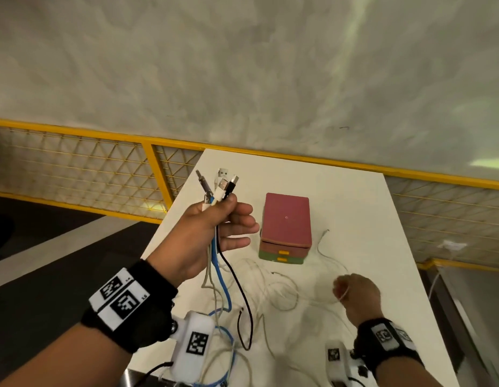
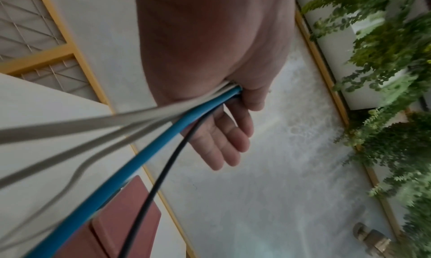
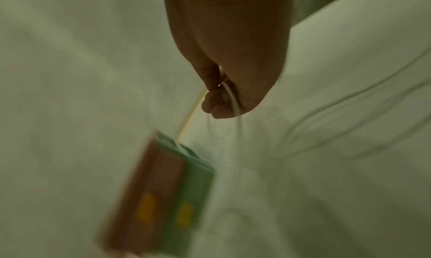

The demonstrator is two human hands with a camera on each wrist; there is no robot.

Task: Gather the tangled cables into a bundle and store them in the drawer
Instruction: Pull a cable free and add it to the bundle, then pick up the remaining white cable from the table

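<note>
My left hand (image 1: 214,227) is raised above the white table (image 1: 368,219) and grips several cable ends together, their plugs (image 1: 221,185) sticking up past the thumb. A blue cable (image 1: 220,277), a black cable (image 1: 237,280) and white cables (image 2: 93,121) hang from that hand (image 2: 233,114) to the table. My right hand (image 1: 354,291) sits low over the table and pinches a thin white cable (image 1: 343,296); the blurred right wrist view shows this thin white cable (image 3: 233,99) between the fingers. A small drawer unit (image 1: 286,227), pink above and green below with yellow handles, stands shut behind the cables.
Loose white cable loops (image 1: 281,291) lie tangled on the table in front of the drawer unit. A yellow mesh railing (image 1: 103,163) runs behind the table. The table's left edge drops to a dark floor (image 1: 47,261). Green plants (image 2: 385,77) show in the left wrist view.
</note>
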